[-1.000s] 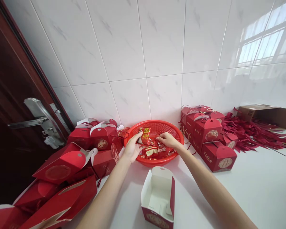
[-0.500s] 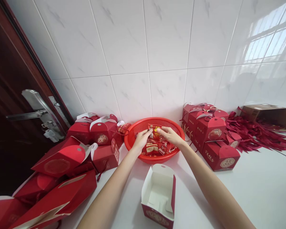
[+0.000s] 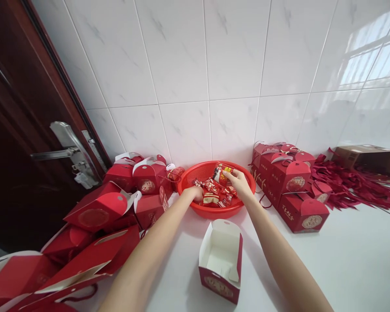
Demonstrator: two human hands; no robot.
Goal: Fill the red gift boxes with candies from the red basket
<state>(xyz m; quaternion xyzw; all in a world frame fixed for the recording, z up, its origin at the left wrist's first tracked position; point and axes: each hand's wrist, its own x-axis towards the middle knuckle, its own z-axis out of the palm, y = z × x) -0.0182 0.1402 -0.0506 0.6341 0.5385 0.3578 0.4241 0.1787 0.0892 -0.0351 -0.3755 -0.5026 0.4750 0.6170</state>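
Observation:
Between the fingers of my right hand (image 3: 236, 181) is a red and yellow candy packet (image 3: 221, 173), lifted over the far side of the red plastic basket (image 3: 195, 170). My left hand (image 3: 196, 194) reaches down into the basket's left side among wrapped candies (image 3: 211, 186); its fingertips are hidden there. A pale, cream-coloured packet (image 3: 211, 198) lies near the basket's front. Just in front of the basket, an open red gift box (image 3: 219, 260) with a white inside stands on the white table between my forearms.
Red gift boxes (image 3: 149, 177) are piled on the left, by the dark door (image 3: 16, 130). More stacked boxes (image 3: 289, 177) stand to the right. Beyond them lie dark red ribbons (image 3: 341, 186) and a cardboard box (image 3: 370, 160). A tiled wall (image 3: 182, 65) rises behind.
My hands have parted. The right one has moved the packet slightly right and up, while the left has let go and dropped into the basket. The view has shifted a little.

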